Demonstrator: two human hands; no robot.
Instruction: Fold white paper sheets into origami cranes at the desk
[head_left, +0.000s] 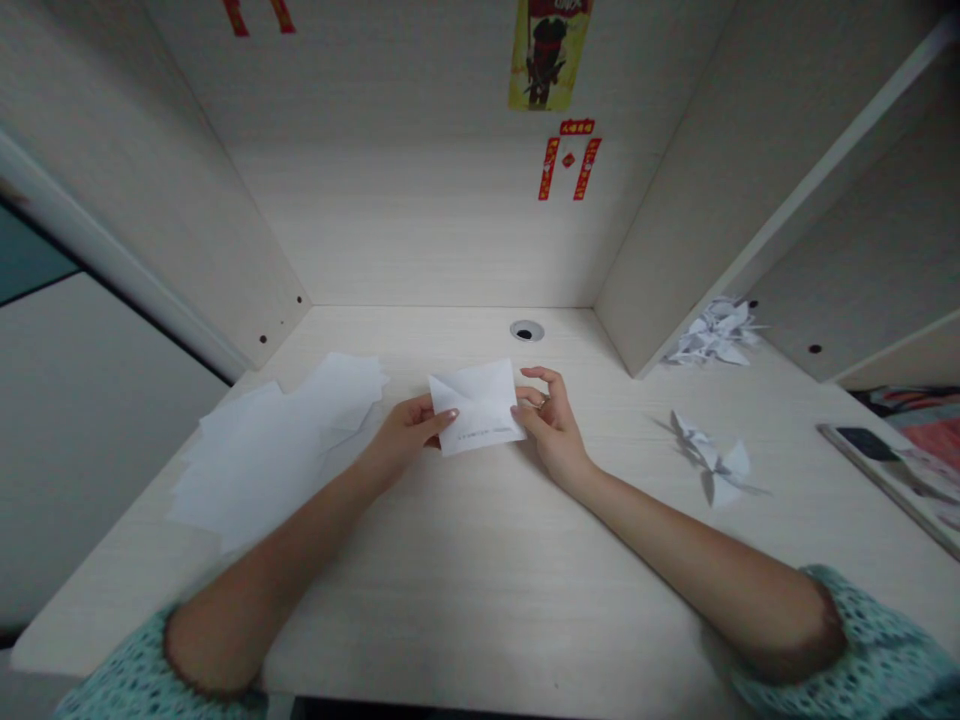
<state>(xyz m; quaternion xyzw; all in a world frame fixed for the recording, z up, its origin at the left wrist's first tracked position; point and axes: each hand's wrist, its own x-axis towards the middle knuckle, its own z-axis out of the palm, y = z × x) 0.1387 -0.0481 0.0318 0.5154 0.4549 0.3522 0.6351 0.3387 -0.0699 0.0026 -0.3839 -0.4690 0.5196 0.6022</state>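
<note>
White sheet (480, 385) held up between two bare hands, roughly mid-surface, printed side showing: one faint line of marks near the lower edge, too small to read, and a crease across it. Left hand (409, 428): grip clamped on the sheet's left edge, thumb in front, fingers behind. Right hand (555, 430): grip closed on the right edge, thumb in front, one finger raised clear of the paper; ring on one finger. Cannot tell from here whether the sheet's lower edge touches the surface (465, 600).

Beside the left forearm, a spread of loose sheets (277, 450), overlapping, edges uneven. Out past the right hand, two folded paper pieces (727, 475), pointed and winglike, lying close together. Behind them, by the upright panel (705, 200), a heap (716, 332) of similar white folds. Further right, a flat slab (900, 480) with a dark patch on top.

Round hole (527, 331) at the back of the surface. On the back wall (420, 200), red strips (549, 168) and a yellow sticker (551, 60). Both sleeves (870, 640) green, open-textured.
</note>
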